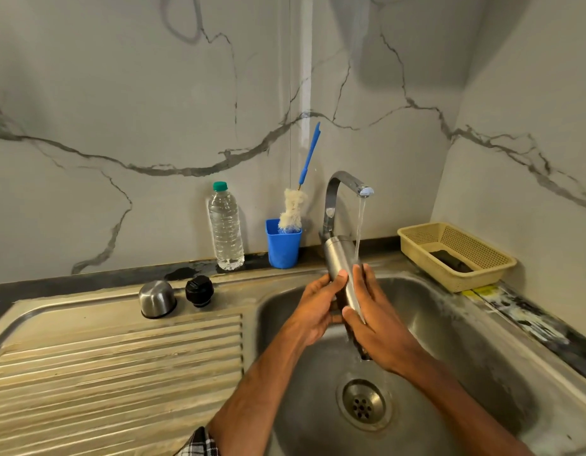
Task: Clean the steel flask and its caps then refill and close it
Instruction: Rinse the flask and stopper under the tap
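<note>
Drainboard: steel cap (pixel 157 299) and black inner cap (pixel 199 291), side by side, apart. Bottle brush (pixel 293 210) stands in its cup. Over the sink, left hand (pixel 313 311) grips the tilted steel flask (pixel 341 258) under the running tap (pixel 347 185) — right hand (pixel 374 311) clasps its side. Outer rinse, likely; brushing inside next — needs one hand free.

Two hands, the left hand (pixel 313 307) and the right hand (pixel 374 320), grip one steel flask (pixel 337 261) under one tap (pixel 337 192). Left of the left hand stand two caps, one steel cap (pixel 157 298) and one black cap (pixel 199 291), with one plastic bottle (pixel 226 227), one blue cup (pixel 282 246) and one brush (pixel 293 209) beyond them. Right of the right hand sits one basket (pixel 416 238), and below both hands is one sink (pixel 449 324) with one drain (pixel 364 404).
</note>
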`<state>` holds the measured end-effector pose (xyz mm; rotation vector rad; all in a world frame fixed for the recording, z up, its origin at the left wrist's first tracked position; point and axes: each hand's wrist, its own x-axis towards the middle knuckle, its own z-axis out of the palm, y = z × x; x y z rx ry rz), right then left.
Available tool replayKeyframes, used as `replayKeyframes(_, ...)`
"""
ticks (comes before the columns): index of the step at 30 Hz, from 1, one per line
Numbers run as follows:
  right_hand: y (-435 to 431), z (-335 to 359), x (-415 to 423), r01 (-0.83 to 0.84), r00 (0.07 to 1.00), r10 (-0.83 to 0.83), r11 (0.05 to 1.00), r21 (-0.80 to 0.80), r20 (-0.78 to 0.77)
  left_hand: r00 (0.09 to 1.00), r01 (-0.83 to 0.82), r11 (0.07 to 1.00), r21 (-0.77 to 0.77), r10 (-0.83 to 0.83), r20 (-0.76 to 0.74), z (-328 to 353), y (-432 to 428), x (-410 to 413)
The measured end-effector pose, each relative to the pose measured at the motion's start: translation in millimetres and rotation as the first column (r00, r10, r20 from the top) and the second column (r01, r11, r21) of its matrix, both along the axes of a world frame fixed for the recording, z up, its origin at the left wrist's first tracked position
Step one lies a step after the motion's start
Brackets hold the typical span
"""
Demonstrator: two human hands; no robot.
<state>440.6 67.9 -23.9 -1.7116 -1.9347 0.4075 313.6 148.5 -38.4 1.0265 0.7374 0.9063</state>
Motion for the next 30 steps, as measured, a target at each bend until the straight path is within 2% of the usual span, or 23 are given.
replayKeyframes(6, 38, 17, -1, -0.004, 1.0, 0.005, 0.999, 0.037, -0.01, 0.996, 0.06, 0.998, -0.014, -0.059, 0.069, -4, -5, 0)
replayKeyframes(9, 64, 28, 8, 0.007, 0.973, 0.005, 0.999, 0.05, -0.232, 0.991, 0.062, 0.997, -0.05, -0.056, 0.124, -4, -4, 2)
replayKeyframes(11, 74, 27, 12, 0.045, 0.901, -0.021, 0.998, 0.047, -0.433, 0.99, 0.044, 0.996, -0.071, -0.033, 0.141, -2, -3, 2)
replayKeyframes(13, 71, 22, 12, 0.052, 0.862, -0.026, 0.998, 0.038, -0.506, 0.989, 0.023, 0.997, -0.077, -0.011, 0.15, -2, -2, 1)
replayKeyframes(15, 57, 15, 10, 0.053, 0.865, -0.034, 0.998, 0.022, -0.501, 0.987, 0.006, 0.998, -0.069, 0.005, 0.161, -3, -2, 1)
replayKeyframes(17, 36, 7, 7, 0.063, 0.902, -0.057, 0.998, 0.001, -0.429, 0.986, -0.005, 0.999, -0.051, 0.014, 0.168, -4, -1, 1)
replayKeyframes(20, 9, -7, 4, 0.009, 0.983, 0.008, 0.996, 0.088, -0.184, 0.983, -0.008, 0.999, -0.032, 0.014, 0.182, -4, -3, 2)
replayKeyframes(23, 4, -6, 3, -0.045, 0.999, 0.043, 0.99, 0.134, 0.021, 0.981, -0.003, 1.0, -0.024, 0.007, 0.194, -1, -3, 3)
replayKeyframes(27, 30, 12, 1, -0.016, 0.999, 0.011, 0.992, 0.125, 0.043, 0.983, 0.044, 0.999, -0.02, -0.04, 0.178, -2, -4, 3)
replayKeyframes(30, 60, 24, 5, 0.025, 0.993, -0.011, 0.992, 0.124, -0.115, 0.98, 0.072, 0.997, -0.035, -0.065, 0.187, -2, -4, 2)
